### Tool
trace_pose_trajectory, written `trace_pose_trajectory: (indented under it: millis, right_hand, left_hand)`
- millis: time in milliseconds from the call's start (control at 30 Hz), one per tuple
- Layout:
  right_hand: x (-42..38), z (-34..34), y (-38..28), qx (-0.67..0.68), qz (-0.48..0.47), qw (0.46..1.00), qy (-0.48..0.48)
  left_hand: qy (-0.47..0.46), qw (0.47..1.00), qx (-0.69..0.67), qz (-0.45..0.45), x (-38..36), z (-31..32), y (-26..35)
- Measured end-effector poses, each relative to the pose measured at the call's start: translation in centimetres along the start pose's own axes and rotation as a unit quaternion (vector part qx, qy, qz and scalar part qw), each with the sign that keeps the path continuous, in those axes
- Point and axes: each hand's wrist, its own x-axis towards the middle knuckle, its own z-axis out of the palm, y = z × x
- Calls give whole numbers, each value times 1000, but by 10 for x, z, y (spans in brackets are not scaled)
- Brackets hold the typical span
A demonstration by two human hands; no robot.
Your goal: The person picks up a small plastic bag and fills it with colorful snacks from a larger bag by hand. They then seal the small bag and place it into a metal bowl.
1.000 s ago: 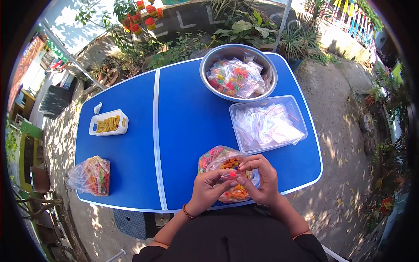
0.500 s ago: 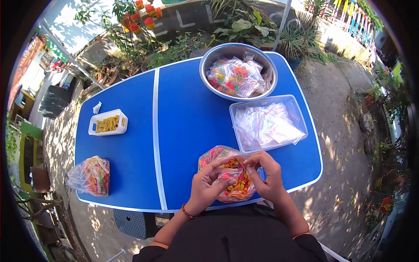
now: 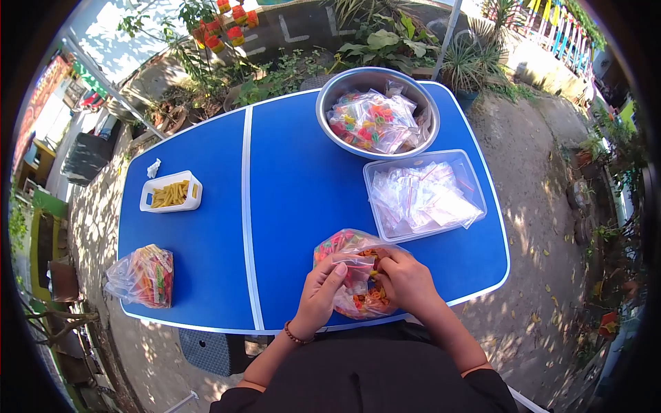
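Observation:
My left hand (image 3: 321,292), with a beaded bracelet at its wrist, pinches a small clear zip bag (image 3: 358,270) between thumb and fingers. Just to the right, my right hand (image 3: 411,283) has its fingers curled downward beside the small bag; what they hold, if anything, is hidden. Under both hands lies a large clear plastic bag (image 3: 337,242), its mouth spread. Inside it are many small orange, yellow and pink pieces (image 3: 372,303), whose kind I cannot make out.
A clear plastic box (image 3: 480,199) of empty zip bags stands beyond my right hand. Behind it is a metal basin (image 3: 323,113) with filled bags. To the left on the blue table (image 3: 296,179) are a white tub (image 3: 197,196) of yellow sticks and a bag of coloured pieces (image 3: 153,279).
My right hand has moved slightly left and turned its fingers downward over the large bag. My left hand has raised its thumb, and the small zip bag now shows more upright.

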Motion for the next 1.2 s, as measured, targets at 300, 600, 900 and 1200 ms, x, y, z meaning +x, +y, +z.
trace_pose_trajectory:
  millis: [300,600,900,1200]
  right_hand:
    - [0,-34,1,515,114,848,49]
    - [6,-50,-13,294,-98,947,86]
    - [4,-49,-13,298,44,953,36]
    - [-1,3,4,-5,-32,999,-9]
  left_hand:
    - [10,986,163,7,-2,4,4]
    - [-58,959,275,48,0,8,13]
    - [-13,995,95,-42,3,10,12]
    - [29,997,55,-45,3,4,7]
